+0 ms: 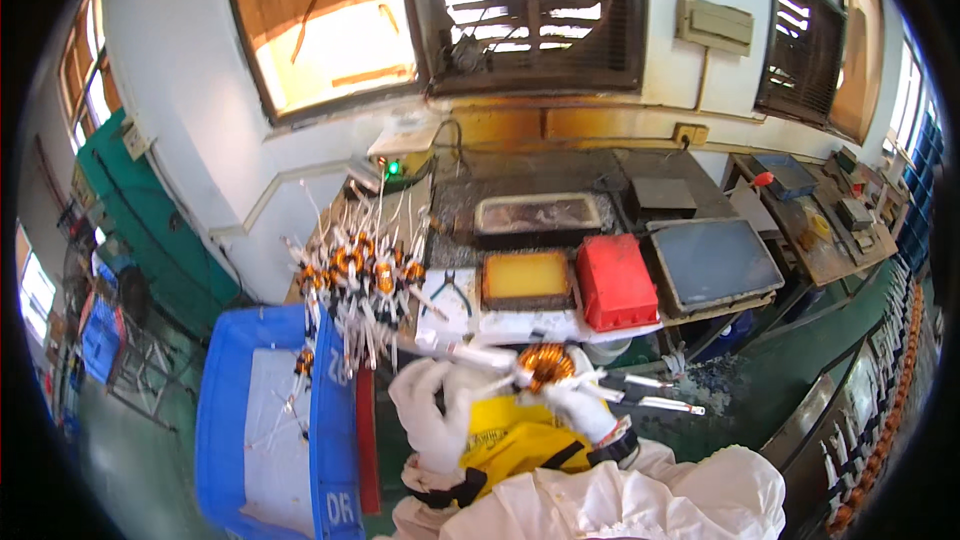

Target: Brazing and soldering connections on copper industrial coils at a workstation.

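Note:
My right hand (588,410), in a white glove, grips a toroidal coil (547,368) wound with copper-coloured wire. From the coil, leads in white and black sleeves stick out to both sides. My left hand (432,412), gloved in white too, is beside the coil, just below its white left-hand lead. Its fingers are curled, with a gap between them and the thumb; I see nothing held there. A pile of similar coils (365,270) with long white leads lies on the bench at the left. Below my hands is a yellow cloth (520,445).
A blue crate (335,430) with a few coils stands at left. On the bench are cutting pliers (448,292), a tray of yellowish material (527,277), a red bin (616,282), a long metal-edged tray (537,215) and a grey-topped tray (718,262). Coils line a rack (880,420) at right.

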The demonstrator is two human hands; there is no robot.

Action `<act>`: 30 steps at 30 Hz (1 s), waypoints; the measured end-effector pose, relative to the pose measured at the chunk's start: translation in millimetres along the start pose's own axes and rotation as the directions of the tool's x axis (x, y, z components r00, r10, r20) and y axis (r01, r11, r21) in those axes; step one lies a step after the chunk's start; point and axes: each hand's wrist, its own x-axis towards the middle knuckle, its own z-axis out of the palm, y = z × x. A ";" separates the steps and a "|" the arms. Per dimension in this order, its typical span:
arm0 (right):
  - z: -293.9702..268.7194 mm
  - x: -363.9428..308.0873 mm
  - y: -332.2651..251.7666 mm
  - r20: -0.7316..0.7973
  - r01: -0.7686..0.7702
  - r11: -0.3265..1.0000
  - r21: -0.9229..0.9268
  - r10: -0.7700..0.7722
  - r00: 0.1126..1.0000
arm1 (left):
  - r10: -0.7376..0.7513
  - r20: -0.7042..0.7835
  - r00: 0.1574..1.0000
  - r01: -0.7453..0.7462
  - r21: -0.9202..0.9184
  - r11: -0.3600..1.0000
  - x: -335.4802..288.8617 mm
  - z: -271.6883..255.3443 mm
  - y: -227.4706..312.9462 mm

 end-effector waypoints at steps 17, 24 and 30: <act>-26.4 11.6 21.3 -0.100 0.194 0.946 0.260 -0.174 0.980 | -0.575 0.477 0.665 0.703 -0.659 0.267 -26.9 -7.8 -23.3; 16.1 5.7 -7.5 -0.064 0.119 0.867 -0.483 -0.170 0.983 | -0.519 0.585 0.623 0.779 -0.525 0.343 -18.8 17.9 1.4; 40.3 7.2 -14.1 -0.071 0.203 0.830 -0.520 -0.278 0.958 | -0.493 0.629 0.601 0.732 -0.681 0.023 -29.1 23.2 -20.5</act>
